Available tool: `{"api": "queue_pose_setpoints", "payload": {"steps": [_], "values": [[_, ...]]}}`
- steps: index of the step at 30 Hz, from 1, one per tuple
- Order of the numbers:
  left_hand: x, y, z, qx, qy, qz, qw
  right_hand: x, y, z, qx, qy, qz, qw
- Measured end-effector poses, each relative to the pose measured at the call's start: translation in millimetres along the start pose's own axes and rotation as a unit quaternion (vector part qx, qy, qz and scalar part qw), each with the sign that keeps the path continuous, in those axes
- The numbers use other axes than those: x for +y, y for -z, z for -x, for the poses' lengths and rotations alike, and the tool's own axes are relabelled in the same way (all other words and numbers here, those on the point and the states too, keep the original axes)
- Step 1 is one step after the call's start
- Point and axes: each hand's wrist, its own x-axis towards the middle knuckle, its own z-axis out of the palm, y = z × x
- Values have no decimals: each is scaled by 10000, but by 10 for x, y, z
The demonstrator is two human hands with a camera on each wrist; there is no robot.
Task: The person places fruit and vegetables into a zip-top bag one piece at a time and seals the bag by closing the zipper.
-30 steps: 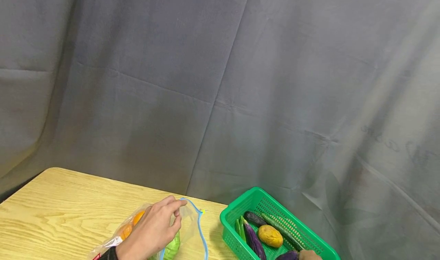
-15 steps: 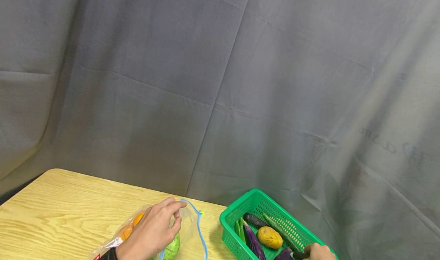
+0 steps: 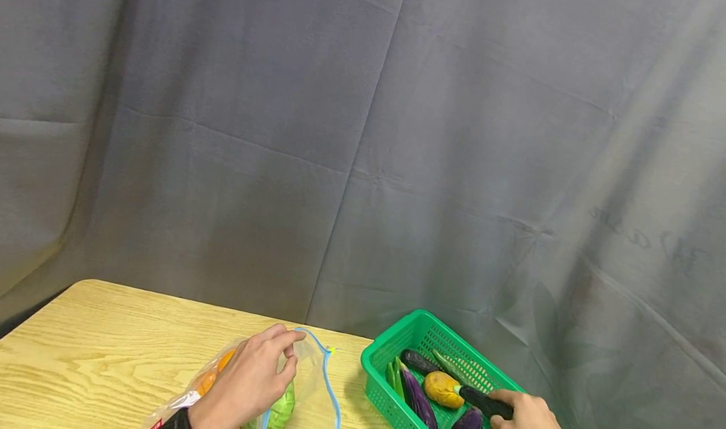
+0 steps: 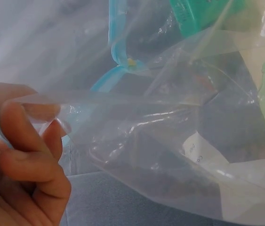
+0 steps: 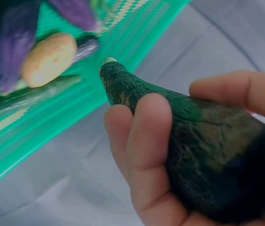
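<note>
My left hand (image 3: pixel 252 373) pinches the blue-edged mouth of a clear zip bag (image 3: pixel 309 378), holding it open over the table. Inside the bag a green cabbage-like vegetable (image 3: pixel 282 410) shows. My right hand (image 3: pixel 524 410) grips a long dark green vegetable (image 5: pixel 203 136) with wrinkled skin, widening from a pale stem end; its exact kind is unclear. It is held over the near right part of a green basket (image 3: pixel 397 332). In the basket lie purple eggplants (image 3: pixel 416 397), a yellow-brown potato-like vegetable (image 3: pixel 443 388), a dark long vegetable (image 3: pixel 418 361) and slim green ones (image 3: pixel 394 378).
Orange fruit (image 3: pixel 211 378) in clear plastic lies left of my left hand. The wooden table (image 3: pixel 113 341) reaches out to the left. A grey curtain (image 3: pixel 340 164) hangs behind it, close to the basket's far side.
My right hand has come up from the basket's near end, bringing the dark green vegetable into sight above the others. The left hand and bag are nearly unmoved.
</note>
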Motion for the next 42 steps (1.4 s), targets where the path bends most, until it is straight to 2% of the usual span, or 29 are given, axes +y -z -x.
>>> {"api": "queue_pose_setpoints", "payload": {"steps": [5,8,11,15,19,22,25,28,33,38,42], "values": [[-4,-6,0,78,-69,-17,9999,-197,30,81,170,332,-258,9990],[-2,-9,0,77,-67,-21,9999,-281,47,113,245,870,-328,9954],[3,-11,-3,66,-52,-17,10000,-348,66,141,197,1597,-398,9862],[1,-11,-1,42,-31,26,10000,-476,35,213,306,2515,-519,9660],[-5,-13,-3,-29,-11,88,10000,-640,-13,304,951,3381,-622,9342],[-8,-14,-4,-74,19,105,9999,-762,-10,355,1339,3818,-684,9119],[-11,-15,-2,-46,-4,74,10000,-863,9,395,1433,4002,-698,9025],[-12,-15,0,-8,-59,76,10000,-951,20,424,1422,4276,-745,8896],[0,-1,1,-77,-31,110,9999,-1090,7,441,1377,4901,-859,8564],[10,14,-4,-202,114,161,9996,-1249,-22,419,889,5298,-864,8390],[14,13,-5,-240,96,248,9994,-1423,-59,403,527,5435,-862,8333]]}}
